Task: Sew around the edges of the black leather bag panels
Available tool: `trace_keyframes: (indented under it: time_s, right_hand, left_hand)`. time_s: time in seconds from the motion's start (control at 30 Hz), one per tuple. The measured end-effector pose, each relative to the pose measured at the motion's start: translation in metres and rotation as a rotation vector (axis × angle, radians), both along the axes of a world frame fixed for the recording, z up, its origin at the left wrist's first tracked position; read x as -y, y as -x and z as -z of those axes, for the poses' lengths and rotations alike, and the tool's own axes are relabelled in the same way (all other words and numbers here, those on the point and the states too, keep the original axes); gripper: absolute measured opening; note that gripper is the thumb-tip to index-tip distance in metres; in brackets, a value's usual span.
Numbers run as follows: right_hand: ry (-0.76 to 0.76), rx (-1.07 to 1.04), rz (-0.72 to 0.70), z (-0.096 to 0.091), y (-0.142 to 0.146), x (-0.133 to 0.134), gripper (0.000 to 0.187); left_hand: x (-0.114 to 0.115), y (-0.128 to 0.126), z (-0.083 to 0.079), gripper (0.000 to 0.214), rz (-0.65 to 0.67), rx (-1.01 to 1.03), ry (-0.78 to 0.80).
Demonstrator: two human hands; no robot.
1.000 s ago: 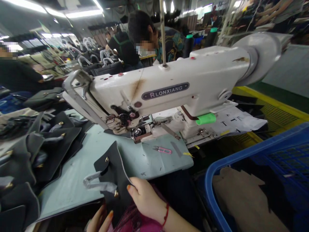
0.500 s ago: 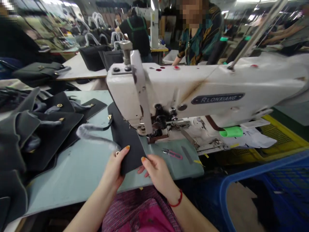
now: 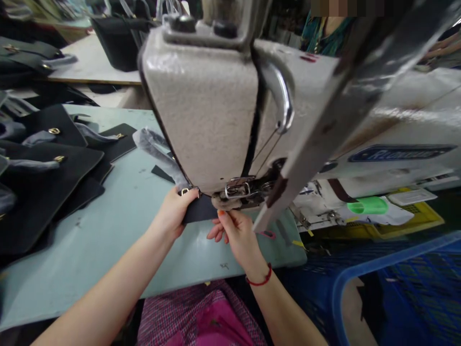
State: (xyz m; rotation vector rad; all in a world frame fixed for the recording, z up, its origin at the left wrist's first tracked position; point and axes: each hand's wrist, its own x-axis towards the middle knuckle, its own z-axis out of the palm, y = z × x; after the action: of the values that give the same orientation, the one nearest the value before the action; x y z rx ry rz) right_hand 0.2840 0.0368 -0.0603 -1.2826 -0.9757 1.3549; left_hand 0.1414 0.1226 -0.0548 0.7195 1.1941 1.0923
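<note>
The black panel [image 3: 200,211] extends beneath the sewing machine head [image 3: 201,110], above the table [image 3: 118,211]. The left hand [image 3: 175,211] clamps its left side beside the gold fitting [image 3: 185,191]. The right hand [image 3: 236,235] meets its right corner; whether it pinches is unclear.

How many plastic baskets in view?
2: a blue basket at lower right, right of the right hand, and a yellow basket behind it. More may be hidden.
</note>
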Motion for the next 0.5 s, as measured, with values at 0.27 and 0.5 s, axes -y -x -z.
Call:
trace_keyframes:
  time_s: [0.27, 0.5]
  right_hand:
    - [-0.003, -0.003, -0.016, -0.003, 0.000, -0.001, 0.050]
    - [0.034, -0.032, -0.029, 0.000, -0.001, -0.002, 0.051]
  left_hand:
    - [-0.004, 0.000, 0.001, 0.050, -0.003, -0.028, -0.054]
    - [-0.004, 0.001, 0.007, 0.055, 0.034, 0.040, -0.030]
